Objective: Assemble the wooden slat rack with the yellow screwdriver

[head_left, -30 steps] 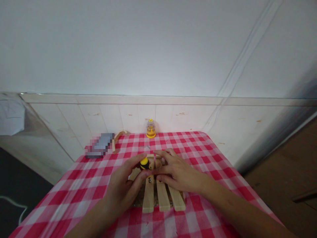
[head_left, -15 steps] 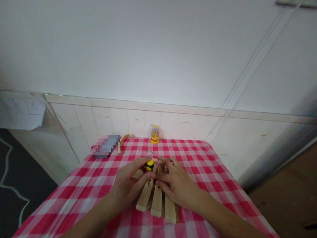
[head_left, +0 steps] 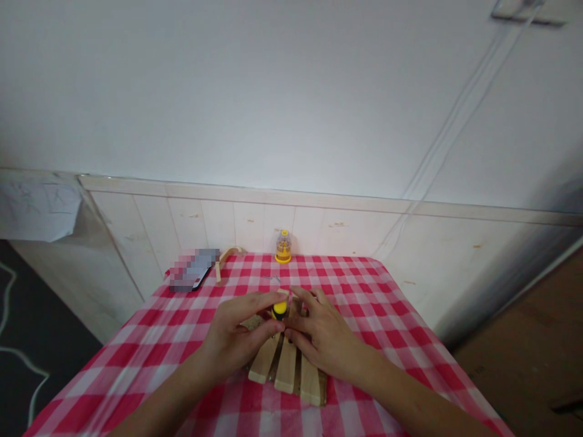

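Observation:
My left hand is closed on the yellow and black handle of a screwdriver, which stands over some wooden slats. Its thumb and fingertips grip the handle from either side. My right hand lies over the slats, fingers bent in close to the screwdriver's lower part. What its fingertips pinch is hidden. The pale slats are joined side by side, slightly fanned, and their near ends point toward me. The screwdriver's tip is out of sight behind the hands.
A clear container with a yellow base and cap stands near the wall. On the far left are a blurred-out phone-like object and a curved wooden piece. Small metal bits lie beyond my hands on the checked tablecloth.
The screwdriver handle has tilted and shifted slightly right, and my left fingers have moved with it. My right hand stays almost in place. The view has shifted a little.

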